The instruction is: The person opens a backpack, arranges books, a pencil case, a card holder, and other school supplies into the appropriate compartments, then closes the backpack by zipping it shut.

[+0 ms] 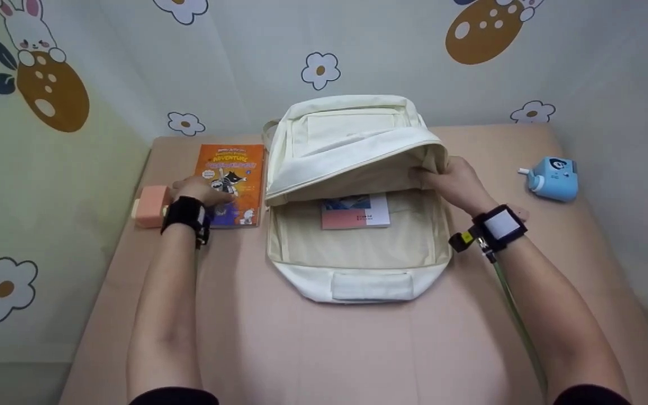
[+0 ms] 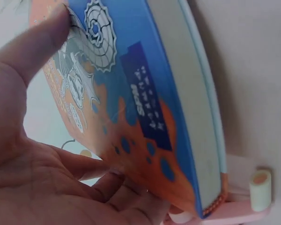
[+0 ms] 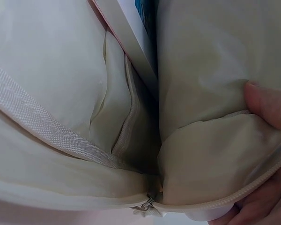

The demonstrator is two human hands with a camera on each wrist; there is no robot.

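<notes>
A cream backpack (image 1: 358, 287) lies unzipped, its front flap (image 1: 352, 154) lifted. My right hand (image 1: 462, 183) grips the flap's right edge; in the right wrist view the thumb (image 3: 267, 105) presses the lining and the fingers curl outside the zipper. Inside the backpack is a pink-and-white book (image 1: 358, 216), its upper part under the flap. Left of the backpack lies an orange-and-purple book (image 1: 245, 169). My left hand (image 1: 203, 191) holds it by its left side, thumb over the cover (image 2: 112, 93) and fingers curled at the edge, their tips partly hidden.
A pink object with a cream knob (image 1: 152, 207) stands just left of my left hand. On the right of the table (image 1: 329, 349) is a blue crank pencil sharpener (image 1: 554, 179). Patterned cloth (image 1: 256, 62) hangs behind and at both sides.
</notes>
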